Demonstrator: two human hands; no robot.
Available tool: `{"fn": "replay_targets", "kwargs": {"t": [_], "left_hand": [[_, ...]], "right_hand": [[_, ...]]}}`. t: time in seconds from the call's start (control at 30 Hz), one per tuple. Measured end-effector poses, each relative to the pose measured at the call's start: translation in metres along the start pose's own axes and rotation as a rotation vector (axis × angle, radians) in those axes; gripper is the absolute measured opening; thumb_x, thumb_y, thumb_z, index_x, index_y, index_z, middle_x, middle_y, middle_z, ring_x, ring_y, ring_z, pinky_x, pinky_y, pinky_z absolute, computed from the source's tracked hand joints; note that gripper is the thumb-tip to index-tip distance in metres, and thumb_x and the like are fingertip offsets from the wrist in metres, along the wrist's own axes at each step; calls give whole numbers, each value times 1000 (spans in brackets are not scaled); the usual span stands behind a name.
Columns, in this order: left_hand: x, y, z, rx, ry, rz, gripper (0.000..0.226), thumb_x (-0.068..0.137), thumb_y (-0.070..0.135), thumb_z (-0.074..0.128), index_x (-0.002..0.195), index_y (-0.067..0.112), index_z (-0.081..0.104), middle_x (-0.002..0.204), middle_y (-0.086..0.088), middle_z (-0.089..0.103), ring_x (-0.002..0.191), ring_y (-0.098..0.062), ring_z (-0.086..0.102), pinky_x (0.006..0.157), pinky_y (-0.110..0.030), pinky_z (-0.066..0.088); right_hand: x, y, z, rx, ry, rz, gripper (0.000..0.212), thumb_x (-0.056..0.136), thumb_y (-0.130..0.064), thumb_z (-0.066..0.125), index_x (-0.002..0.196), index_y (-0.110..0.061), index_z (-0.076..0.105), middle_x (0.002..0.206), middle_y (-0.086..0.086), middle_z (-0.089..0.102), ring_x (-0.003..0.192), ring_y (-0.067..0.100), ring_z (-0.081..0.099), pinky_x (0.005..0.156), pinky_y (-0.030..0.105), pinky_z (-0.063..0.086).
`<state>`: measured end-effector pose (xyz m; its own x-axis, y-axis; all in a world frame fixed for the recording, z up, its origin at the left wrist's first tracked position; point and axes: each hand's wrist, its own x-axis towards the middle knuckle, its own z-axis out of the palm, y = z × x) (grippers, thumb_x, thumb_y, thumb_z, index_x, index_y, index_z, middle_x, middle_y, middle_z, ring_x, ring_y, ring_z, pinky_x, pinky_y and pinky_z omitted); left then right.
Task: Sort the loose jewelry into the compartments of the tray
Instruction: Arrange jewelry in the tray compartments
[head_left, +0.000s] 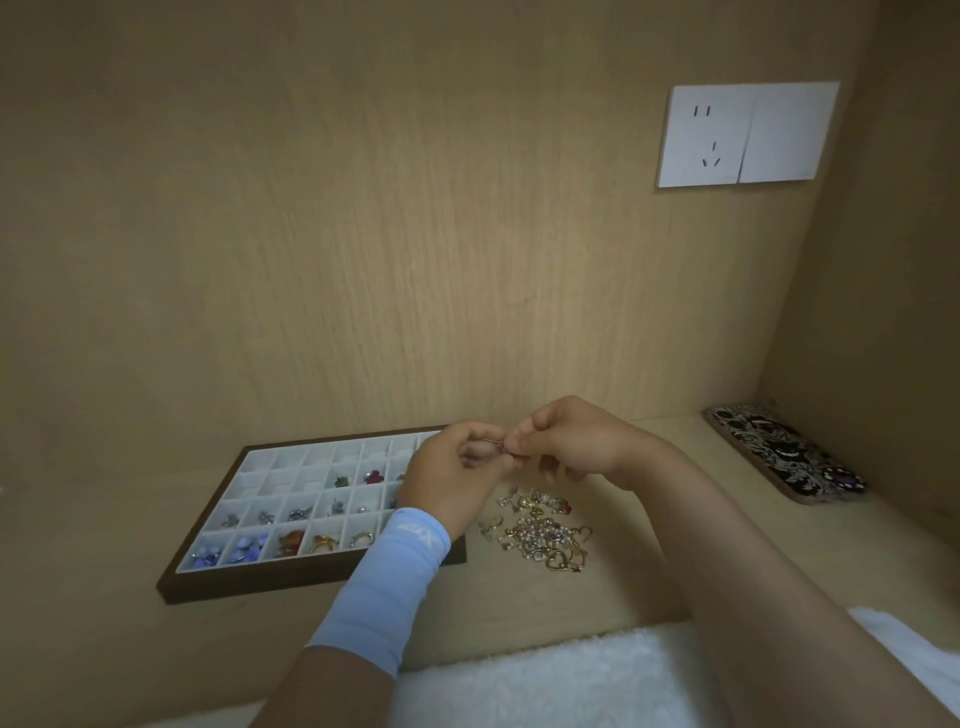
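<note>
A dark-framed tray (208, 584) with white compartments lies on the wooden shelf at left. Several of its near compartments hold blue, amber, gold and silver pieces; a red piece (373, 476) sits farther back. A heap of loose gold and pearl jewelry (540, 530) lies right of the tray. Above the tray's right end and the heap, my left hand (452, 478) and my right hand (566, 447) meet, both pinching one small thin metal piece (500, 443) between their fingertips. My left hand hides the tray's right compartments.
A patterned black-and-white case (784, 452) lies at the back right against the side wall. A white wall socket (748, 134) is mounted high on the wooden back panel. White fluffy fabric (545, 680) covers the near edge below my arms.
</note>
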<state>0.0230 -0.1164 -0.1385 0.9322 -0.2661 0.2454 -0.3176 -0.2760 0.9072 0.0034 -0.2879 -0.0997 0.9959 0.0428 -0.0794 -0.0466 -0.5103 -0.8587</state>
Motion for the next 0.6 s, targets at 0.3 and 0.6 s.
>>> {"fn": "replay_targets", "kwargs": {"t": [0.3, 0.6], "left_hand": [[-4, 3, -23, -119, 37, 36, 16, 77, 15, 81, 88, 24, 73, 78, 7, 75, 82, -10, 71, 81, -25, 55], [-15, 14, -83, -175, 28, 39, 18, 80, 12, 78, 96, 20, 74, 84, 3, 77, 81, -5, 70, 75, -15, 52]], "right_hand": [[-3, -13, 9, 209, -89, -14, 17, 99, -22, 61, 94, -13, 75, 81, -1, 71, 53, 11, 52, 43, 19, 26], [0, -44, 48, 300, -32, -107, 23, 92, -27, 71, 91, -4, 72, 69, 2, 65, 49, 11, 50, 42, 20, 28]]}}
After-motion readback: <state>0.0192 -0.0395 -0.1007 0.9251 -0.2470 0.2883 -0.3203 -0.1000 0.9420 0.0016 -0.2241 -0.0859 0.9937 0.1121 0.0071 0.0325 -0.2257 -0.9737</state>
